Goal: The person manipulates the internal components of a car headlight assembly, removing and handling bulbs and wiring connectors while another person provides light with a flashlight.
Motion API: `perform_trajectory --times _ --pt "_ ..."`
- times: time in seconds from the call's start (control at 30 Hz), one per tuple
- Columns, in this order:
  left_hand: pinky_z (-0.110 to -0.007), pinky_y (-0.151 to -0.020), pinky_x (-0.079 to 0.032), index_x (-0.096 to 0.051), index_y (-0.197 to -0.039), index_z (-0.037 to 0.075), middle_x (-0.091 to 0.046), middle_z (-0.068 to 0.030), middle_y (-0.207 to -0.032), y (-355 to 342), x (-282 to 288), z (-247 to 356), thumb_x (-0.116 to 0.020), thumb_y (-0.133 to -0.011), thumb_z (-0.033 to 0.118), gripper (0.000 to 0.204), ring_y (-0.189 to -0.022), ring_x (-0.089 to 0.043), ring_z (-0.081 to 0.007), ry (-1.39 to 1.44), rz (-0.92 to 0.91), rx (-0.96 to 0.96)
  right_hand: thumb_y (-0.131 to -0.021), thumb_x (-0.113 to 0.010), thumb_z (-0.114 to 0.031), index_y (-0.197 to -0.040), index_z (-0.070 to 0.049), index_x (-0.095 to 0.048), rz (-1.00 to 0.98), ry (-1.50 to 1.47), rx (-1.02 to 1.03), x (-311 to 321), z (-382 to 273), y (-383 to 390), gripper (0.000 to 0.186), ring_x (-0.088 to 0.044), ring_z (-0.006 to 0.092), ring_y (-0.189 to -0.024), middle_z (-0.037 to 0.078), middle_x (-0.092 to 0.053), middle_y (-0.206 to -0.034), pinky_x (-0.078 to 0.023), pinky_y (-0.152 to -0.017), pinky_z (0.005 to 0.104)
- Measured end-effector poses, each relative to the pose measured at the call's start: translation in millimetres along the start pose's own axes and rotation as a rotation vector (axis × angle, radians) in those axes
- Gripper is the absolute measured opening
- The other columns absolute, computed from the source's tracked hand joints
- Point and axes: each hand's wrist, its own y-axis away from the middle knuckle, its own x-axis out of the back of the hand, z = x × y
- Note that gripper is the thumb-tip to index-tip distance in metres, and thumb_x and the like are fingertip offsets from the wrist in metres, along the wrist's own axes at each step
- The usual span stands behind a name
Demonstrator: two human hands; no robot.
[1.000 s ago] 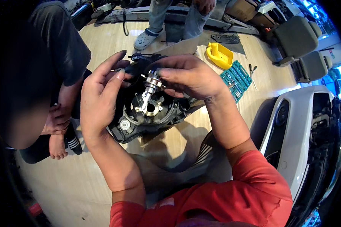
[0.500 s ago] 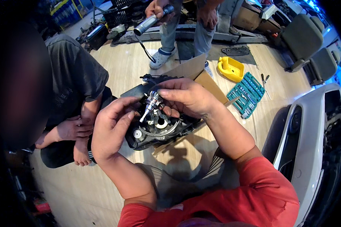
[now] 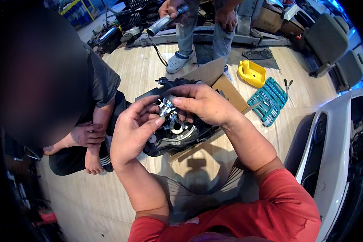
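Silver bulb (image 3: 166,107), pinched at its upper right by the right hand (image 3: 201,103): thumb in front, other fingers partly hidden behind. Held over the black headlamp housing (image 3: 159,148), above and left of its round opening (image 3: 176,128) as seen in the head view. Height over the opening: cannot tell from one view. Long axis: seemingly foreshortened, exact tilt unclear; not visibly lined up with the opening. Left hand (image 3: 131,131) close in at lower left, fingers curled, narrow space between thumb and forefinger. Left thumb tip at or just beside the bulb; cannot tell whether gripping. Both hands near the opening, with right fingertips apparently nearer in view. Under and behind the housing: cardboard (image 3: 230,93), on a pale floor (image 3: 105,197). Farther off to the right, well apart from both hands: green tool case (image 3: 266,101) lying open, yellow container (image 3: 253,74) just beyond.
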Motion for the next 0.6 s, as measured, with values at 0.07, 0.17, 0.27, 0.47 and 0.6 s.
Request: perform_trajectory --times 0.07,0.17,0.27,0.47,0.6 --pt "-0.025 -0.078 -0.051 -0.051 -0.126 -0.008 -0.064 -0.0102 -0.104 -1.2 -2.3 1.0 -0.064 -0.089 0.007 0.043 -0.089 -0.063 -0.0128 0.018 0.009 0.027 -0.097 -0.057 -0.026 -0.110 0.001 -0.062 0.044 0.013 -0.004 -0.8 0.0 0.7 0.030 -0.051 0.0067 -0.056 0.002 -0.059 -0.070 -0.041 -0.050 0.0215" --pt "-0.027 -0.075 -0.054 -0.050 -0.127 -0.009 -0.064 -0.0117 -0.103 -5.1 -3.2 4.0 -0.061 -0.091 0.009 0.041 -0.087 -0.065 -0.0155 0.113 0.027 0.116 -0.097 -0.056 -0.025 -0.104 0.001 -0.063 0.056 -0.040 -0.024 1.7 2.1 -0.8 0.028 -0.051 0.0069 -0.051 0.002 -0.059 -0.066 -0.040 -0.047 0.0210" --pt "-0.028 -0.074 -0.055 -0.048 -0.129 -0.010 -0.065 -0.0135 -0.103 -7.3 -1.8 -0.7 -0.058 -0.093 0.010 0.042 -0.085 -0.067 -0.0179 0.205 0.029 0.105 -0.097 -0.056 -0.026 -0.102 0.001 -0.064 0.086 -0.125 -0.075 3.0 6.3 -4.9 0.028 -0.051 0.0070 -0.048 0.002 -0.058 -0.063 -0.040 -0.044 0.0211" --pt "-0.028 -0.077 -0.056 -0.045 -0.131 -0.011 -0.066 -0.0149 -0.103 -8.4 -2.7 -1.3 -0.063 -0.088 0.004 0.048 -0.086 -0.067 -0.0188 0.221 0.029 0.087 -0.096 -0.059 -0.025 -0.106 0.000 -0.064 0.069 -0.074 -0.035 0.5 3.0 -4.1 0.028 -0.051 0.0067 -0.050 0.001 -0.058 -0.065 -0.040 -0.045 0.0213" --pt "-0.027 -0.080 -0.055 -0.047 -0.130 -0.011 -0.064 -0.0136 -0.105 -11.0 -2.5 -6.7 -0.068 -0.080 -0.006 0.054 -0.090 -0.067 -0.0178 0.240 0.019 0.038 -0.095 -0.060 -0.022 -0.115 -0.002 -0.063 0.085 -0.033 0.023 -2.4 5.8 -3.5 0.029 -0.051 0.0058 -0.054 0.000 -0.058 -0.068 -0.040 -0.047 0.0212"
